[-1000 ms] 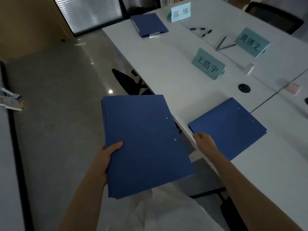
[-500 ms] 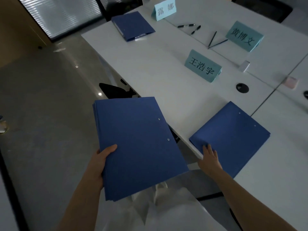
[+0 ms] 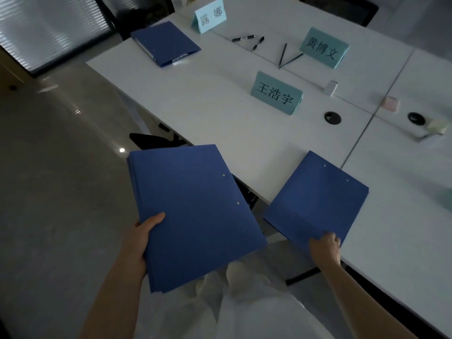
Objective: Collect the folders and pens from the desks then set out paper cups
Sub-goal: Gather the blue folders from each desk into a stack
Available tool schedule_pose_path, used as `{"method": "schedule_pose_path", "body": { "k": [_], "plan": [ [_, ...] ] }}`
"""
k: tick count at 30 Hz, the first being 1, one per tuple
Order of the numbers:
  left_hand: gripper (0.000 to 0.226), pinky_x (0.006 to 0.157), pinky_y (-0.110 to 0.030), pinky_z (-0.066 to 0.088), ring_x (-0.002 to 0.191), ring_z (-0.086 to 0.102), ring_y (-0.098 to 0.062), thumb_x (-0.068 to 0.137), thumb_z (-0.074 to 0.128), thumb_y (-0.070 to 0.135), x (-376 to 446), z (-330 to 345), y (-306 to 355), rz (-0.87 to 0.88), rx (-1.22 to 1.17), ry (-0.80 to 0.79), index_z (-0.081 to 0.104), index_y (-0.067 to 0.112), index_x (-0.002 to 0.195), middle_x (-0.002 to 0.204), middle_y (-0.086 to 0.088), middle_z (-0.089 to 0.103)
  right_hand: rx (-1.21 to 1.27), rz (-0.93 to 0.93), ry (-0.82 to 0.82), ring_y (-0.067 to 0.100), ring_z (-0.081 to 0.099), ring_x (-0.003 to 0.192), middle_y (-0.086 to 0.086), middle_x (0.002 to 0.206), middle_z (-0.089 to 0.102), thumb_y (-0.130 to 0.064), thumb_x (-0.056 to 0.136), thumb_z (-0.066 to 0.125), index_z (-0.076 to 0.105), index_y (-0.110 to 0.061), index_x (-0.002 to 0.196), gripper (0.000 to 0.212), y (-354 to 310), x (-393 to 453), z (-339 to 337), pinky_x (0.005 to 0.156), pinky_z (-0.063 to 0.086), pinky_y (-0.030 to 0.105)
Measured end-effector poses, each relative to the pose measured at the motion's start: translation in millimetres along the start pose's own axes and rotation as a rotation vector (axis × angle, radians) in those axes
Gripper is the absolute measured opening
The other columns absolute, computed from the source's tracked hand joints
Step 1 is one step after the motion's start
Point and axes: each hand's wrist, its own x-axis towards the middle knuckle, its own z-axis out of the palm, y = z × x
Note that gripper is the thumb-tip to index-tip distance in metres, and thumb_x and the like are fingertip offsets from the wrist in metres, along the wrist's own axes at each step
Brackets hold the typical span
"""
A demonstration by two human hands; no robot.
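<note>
My left hand (image 3: 141, 238) holds a stack of blue folders (image 3: 195, 214) off the desk's edge, thumb on top of the cover. My right hand (image 3: 324, 248) grips the near corner of a single blue folder (image 3: 318, 199), which overhangs the front edge of the white desk (image 3: 208, 106). A third blue folder (image 3: 165, 42) lies at the desk's far left corner. Two black pens (image 3: 248, 40) and two more crossed in a V (image 3: 287, 57) lie further back near the name cards.
Three teal name cards (image 3: 276, 94) stand on the desks. Two black cable holes (image 3: 332, 117) and small sticky-note blocks (image 3: 391, 103) sit along the seam. A dark chair (image 3: 156, 140) is tucked under the desk; another stands behind the far side. Grey floor lies left.
My right hand has gone from reaching to gripping the near corner of the single folder, which has slid toward me past the desk edge. The stack in my left hand stays put.
</note>
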Motion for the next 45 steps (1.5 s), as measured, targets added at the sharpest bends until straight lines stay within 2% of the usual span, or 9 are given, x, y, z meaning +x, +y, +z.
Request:
{"method": "schedule_pose_path", "body": {
  "k": [6,11,17,21,27,32,37,40,45],
  "plan": [
    [0.057,0.071,-0.043,0.057,0.099,0.069,-0.035,0.074,0.077,0.026,-2,-2,1,-0.018,0.027,-0.013,0.06,0.016,0.127,0.116,-0.011,0.071,0.097,0.262,-0.061,0.04,0.046,0.124,0.024,0.139,0.044,-0.028,0.095,0.048,0.034,0.004,0.141,0.058,24,16,-4,0.097,0.043,0.042],
    [0.044,0.07,-0.042,0.055,0.096,0.069,-0.034,0.081,0.071,0.019,-5,3,5,0.015,0.063,-0.033,0.061,0.015,0.124,0.114,-0.012,0.071,0.638,0.443,-0.138,0.031,0.053,0.08,0.016,0.113,0.053,-0.032,0.088,0.066,0.044,-0.001,0.13,0.057,22,17,-6,0.079,0.049,0.045],
    [0.037,0.069,-0.041,0.055,0.093,0.069,-0.033,0.085,0.067,0.016,-5,11,5,0.027,0.08,-0.046,0.062,0.013,0.122,0.111,-0.012,0.071,1.076,0.24,-0.256,0.033,0.054,0.109,0.009,0.136,0.048,-0.004,0.099,0.045,0.037,-0.014,0.142,0.045,-2,0,-4,0.085,0.048,0.046],
    [0.031,0.067,-0.04,0.055,0.09,0.07,-0.031,0.086,0.067,0.016,-4,13,7,0.039,0.075,-0.05,0.064,0.015,0.117,0.107,-0.011,0.072,1.212,0.178,-0.208,0.023,0.061,0.095,0.004,0.125,0.055,0.0,0.098,0.043,0.043,-0.017,0.138,0.044,-18,-16,-15,0.069,0.053,0.037],
    [0.044,0.07,-0.041,0.056,0.097,0.069,-0.033,0.083,0.07,0.019,2,14,9,0.046,0.048,-0.037,0.061,0.014,0.126,0.115,-0.012,0.07,1.568,0.108,-0.443,0.013,0.058,0.077,0.0,0.106,0.06,-0.001,0.096,0.042,0.058,-0.021,0.114,0.031,-53,-40,-39,0.043,0.046,0.018],
    [0.044,0.071,-0.044,0.057,0.097,0.07,-0.033,0.082,0.073,0.023,1,19,11,0.037,0.012,-0.025,0.061,0.016,0.124,0.113,-0.01,0.071,1.352,-0.181,-0.691,0.007,0.059,0.053,-0.002,0.095,0.065,-0.006,0.099,0.04,0.054,-0.023,0.13,0.038,-96,-60,-60,0.042,0.045,0.017],
    [0.048,0.066,-0.043,0.058,0.092,0.07,-0.033,0.083,0.073,0.024,-5,24,12,0.046,-0.031,0.048,0.058,0.015,0.127,0.111,-0.012,0.071,1.063,-0.435,-0.878,0.023,0.066,0.109,0.004,0.131,0.062,-0.006,0.094,0.046,0.052,-0.02,0.134,0.044,-133,-64,-79,0.08,0.058,0.034],
    [0.047,0.06,-0.039,0.058,0.087,0.07,-0.03,0.083,0.073,0.026,-11,25,11,0.06,-0.051,0.085,0.057,0.016,0.126,0.108,-0.01,0.071,0.867,-0.478,-0.958,0.027,0.064,0.112,0.006,0.128,0.064,-0.004,0.093,0.049,0.054,-0.017,0.131,0.041,-153,-63,-85,0.082,0.058,0.035],
    [0.061,0.069,-0.042,0.057,0.094,0.069,-0.03,0.071,0.076,0.038,-23,14,9,0.084,-0.103,0.156,0.058,0.016,0.125,0.11,-0.008,0.071,0.546,-0.588,-1.043,0.026,0.066,0.108,0.004,0.124,0.067,-0.005,0.095,0.05,0.057,-0.018,0.127,0.035,-192,-66,-77,0.082,0.058,0.033]
  ]
}}
